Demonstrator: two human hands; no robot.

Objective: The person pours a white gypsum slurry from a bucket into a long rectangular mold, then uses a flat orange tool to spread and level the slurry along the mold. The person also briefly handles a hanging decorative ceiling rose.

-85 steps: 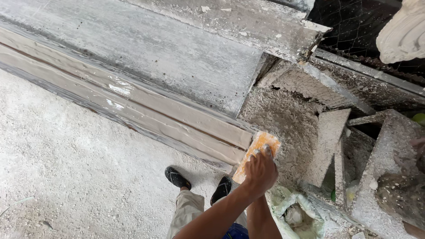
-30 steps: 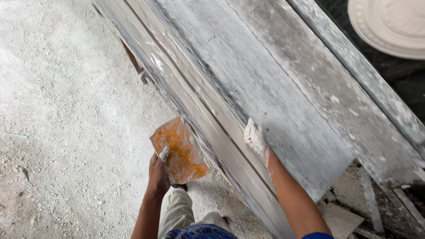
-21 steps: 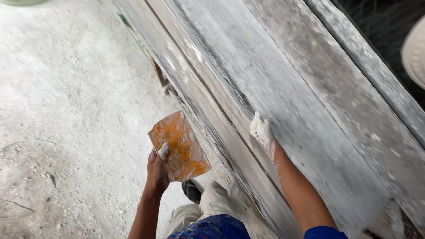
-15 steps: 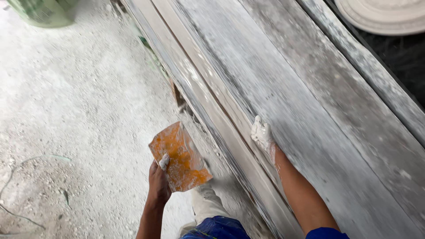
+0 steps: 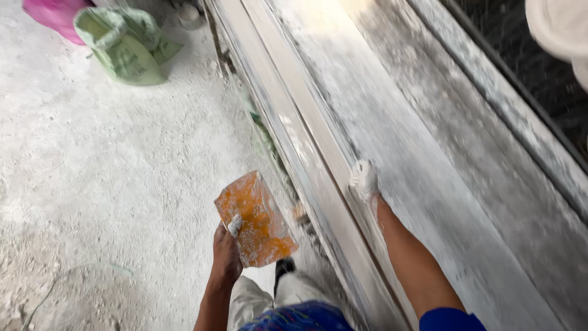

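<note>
Orange scraper (image 5: 257, 220) smeared white, right hand (image 5: 365, 179) caked white, grey-white dusty bench (image 5: 392, 153), pale green sack (image 5: 125, 44), pink bag (image 5: 54, 13), blue sleeve (image 5: 450, 319).

Bright daylight, overexposed glare at top, slight motion blur

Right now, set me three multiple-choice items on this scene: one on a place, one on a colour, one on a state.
1. Where does the right hand rest?
A. on the long white moulding
B. on the green sack
C. on the floor

2. What colour is the flat tool in the left hand?
A. blue
B. orange
C. black

3. How does the right hand look?
A. clean
B. gloved in black
C. coated in white plaster

Answers:
1. A, the fingers lie on the moulding's edge.
2. B, orange shows under white smears.
3. C, the hand is white, the forearm bare.
</note>
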